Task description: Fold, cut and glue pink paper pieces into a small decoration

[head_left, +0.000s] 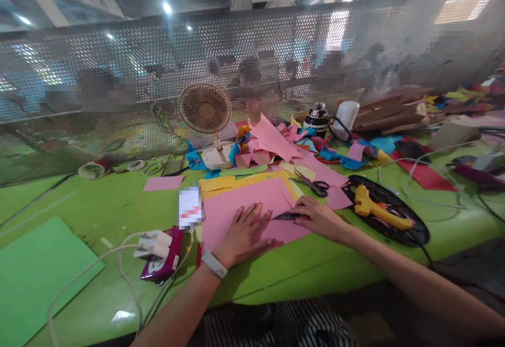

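Note:
A pink sheet of paper (224,213) lies flat on the green table, over yellow sheets (244,180) that show along its far edge. My left hand (246,234), with a pale band on its wrist, rests flat on the pink sheet with its fingers spread. My right hand (321,219) is closed around a slim, dark pointed tool (286,215); its exact kind is hard to make out. The tool's tip points left, close to my left fingers, over the sheet. Scissors with dark handles (317,187) lie just beyond my right hand.
A yellow glue gun (379,211) sits on a black tray (416,231) at right. Left stand a purple power strip (175,255) with cables, a phone (190,207) and green sheets (43,278). Behind are a fan (205,109), paper scraps (272,139) and a perforated metal screen (165,62).

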A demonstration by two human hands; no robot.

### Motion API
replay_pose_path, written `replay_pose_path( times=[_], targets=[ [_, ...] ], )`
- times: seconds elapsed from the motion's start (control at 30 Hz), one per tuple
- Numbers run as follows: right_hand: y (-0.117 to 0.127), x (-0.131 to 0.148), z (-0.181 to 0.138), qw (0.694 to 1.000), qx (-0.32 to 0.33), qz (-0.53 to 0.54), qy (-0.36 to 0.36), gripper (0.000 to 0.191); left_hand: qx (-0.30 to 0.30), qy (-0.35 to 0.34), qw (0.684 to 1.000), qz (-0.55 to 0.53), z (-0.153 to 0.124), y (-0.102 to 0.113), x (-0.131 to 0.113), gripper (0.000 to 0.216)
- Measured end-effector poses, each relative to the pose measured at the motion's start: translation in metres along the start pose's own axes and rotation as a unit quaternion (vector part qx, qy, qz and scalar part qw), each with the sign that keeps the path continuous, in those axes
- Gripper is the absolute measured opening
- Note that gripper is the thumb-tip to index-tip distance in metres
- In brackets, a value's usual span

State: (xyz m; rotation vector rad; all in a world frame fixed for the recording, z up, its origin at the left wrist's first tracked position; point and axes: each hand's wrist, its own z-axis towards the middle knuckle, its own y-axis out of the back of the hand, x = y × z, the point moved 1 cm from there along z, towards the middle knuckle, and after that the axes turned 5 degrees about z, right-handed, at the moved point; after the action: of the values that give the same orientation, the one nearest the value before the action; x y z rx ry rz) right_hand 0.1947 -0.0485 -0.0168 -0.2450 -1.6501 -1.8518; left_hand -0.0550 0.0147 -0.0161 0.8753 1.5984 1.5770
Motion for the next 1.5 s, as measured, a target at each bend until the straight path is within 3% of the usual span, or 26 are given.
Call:
replay_pose_path(
  times=[0.3,0.53,0.63,0.77,1.1,1.5],
  targets=[
    [0.0,-0.007,0.002,1.0,-0.005,0.018,0.0,0.027,-0.004,0.01,1.0,-0.01,0.003,0.001,-0.002,0.068],
    [-0.001,-0.014,0.002,1.0,0.002,0.009,-0.007,0.027,-0.018,0.009,1.0,-0.017,0.003,0.017,-0.008,0.068],
    [-0.001,-0.014,0.001,1.0,0.008,0.001,-0.004,0.029,0.002,0.018,1.0,-0.016,-0.004,0.021,-0.004,0.065],
    [0.0,-0.012,0.002,1.0,0.013,-0.015,0.005,0.029,0.044,0.014,0.999,-0.018,-0.014,0.016,-0.001,0.07],
    [-0.004,0.01,0.01,0.998,0.011,-0.053,0.032,0.028,0.022,0.019,1.0,0.01,-0.016,0.004,-0.002,0.076],
    [-0.003,0.003,0.002,0.999,0.003,-0.039,0.032,0.027,0.027,0.019,0.999,0.006,-0.017,0.006,-0.003,0.078]
  ],
)
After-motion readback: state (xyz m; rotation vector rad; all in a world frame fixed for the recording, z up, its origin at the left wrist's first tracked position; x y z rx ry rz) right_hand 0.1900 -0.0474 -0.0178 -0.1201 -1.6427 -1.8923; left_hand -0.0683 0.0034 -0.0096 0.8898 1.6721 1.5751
